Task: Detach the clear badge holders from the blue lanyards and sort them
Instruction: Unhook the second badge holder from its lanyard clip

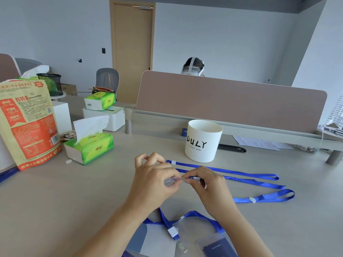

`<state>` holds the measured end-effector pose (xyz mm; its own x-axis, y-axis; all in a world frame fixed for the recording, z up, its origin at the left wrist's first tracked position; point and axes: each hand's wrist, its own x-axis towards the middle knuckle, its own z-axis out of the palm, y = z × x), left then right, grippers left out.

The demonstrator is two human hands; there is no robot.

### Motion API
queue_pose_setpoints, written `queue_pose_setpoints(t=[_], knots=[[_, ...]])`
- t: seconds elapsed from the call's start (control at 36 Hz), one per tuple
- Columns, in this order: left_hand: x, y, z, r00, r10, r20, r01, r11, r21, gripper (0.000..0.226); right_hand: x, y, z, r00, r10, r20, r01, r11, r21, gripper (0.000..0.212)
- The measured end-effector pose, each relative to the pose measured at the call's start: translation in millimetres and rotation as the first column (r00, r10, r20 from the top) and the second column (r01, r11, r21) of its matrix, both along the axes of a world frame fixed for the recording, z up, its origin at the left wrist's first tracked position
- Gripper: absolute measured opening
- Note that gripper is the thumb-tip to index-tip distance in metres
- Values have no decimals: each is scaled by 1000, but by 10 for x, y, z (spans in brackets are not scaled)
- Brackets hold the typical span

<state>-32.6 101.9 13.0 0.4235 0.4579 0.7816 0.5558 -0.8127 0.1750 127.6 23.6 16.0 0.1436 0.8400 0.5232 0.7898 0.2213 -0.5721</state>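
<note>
My left hand [154,179] pinches a small clear plastic clip strap [171,181] at the desk's middle. My right hand [207,182] pinches the white-tipped end [194,178] of a blue lanyard [250,183] that trails off to the right. The two hands meet fingertip to fingertip. A second blue lanyard [222,170] lies flat just behind them. Another blue lanyard [196,216] lies under my forearms, its white clasp [173,231] still joined to a clear strap. A clear badge holder [215,243] with a dark card lies at the bottom edge.
A white cup [203,140] marked DULY stands behind the lanyards. A green tissue pack [89,147] and an orange snack bag [27,123] stand at the left. A brown desk divider [230,104] runs across the back, with a person's head [193,66] beyond it.
</note>
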Motion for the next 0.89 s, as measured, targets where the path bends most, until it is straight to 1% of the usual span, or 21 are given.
queue_pose_setpoints(t=[0.11,0.22,0.39,0.5,0.61,0.72,0.83,0.89], knots=[[2,-1,-8,1000,-15,5,16,1000,-19,14,12,15,-48,997,-17,82,14,999,34,15],[-2,8,-12,1000,-26,2,26,999,-31,15,13,20,-67,993,-44,111,37,998,60,15],[-19,14,-11,999,-35,-38,33,998,-49,11,1,26,-94,983,-106,150,89,989,117,12],[-19,5,-18,999,-33,-31,31,998,-58,11,-8,21,-97,975,-134,176,111,985,132,10],[-10,-4,-13,999,-16,-28,15,998,-59,13,-30,20,-86,978,-144,150,124,983,134,10],[16,-29,-6,1000,-6,5,6,996,-92,18,-37,20,-92,980,-170,106,159,981,110,12],[69,-43,-19,999,46,26,-42,990,-132,12,-61,37,-105,987,-156,35,154,986,64,13],[80,-34,-23,998,60,22,-55,985,-163,13,-76,41,-99,989,-149,5,148,988,40,12]])
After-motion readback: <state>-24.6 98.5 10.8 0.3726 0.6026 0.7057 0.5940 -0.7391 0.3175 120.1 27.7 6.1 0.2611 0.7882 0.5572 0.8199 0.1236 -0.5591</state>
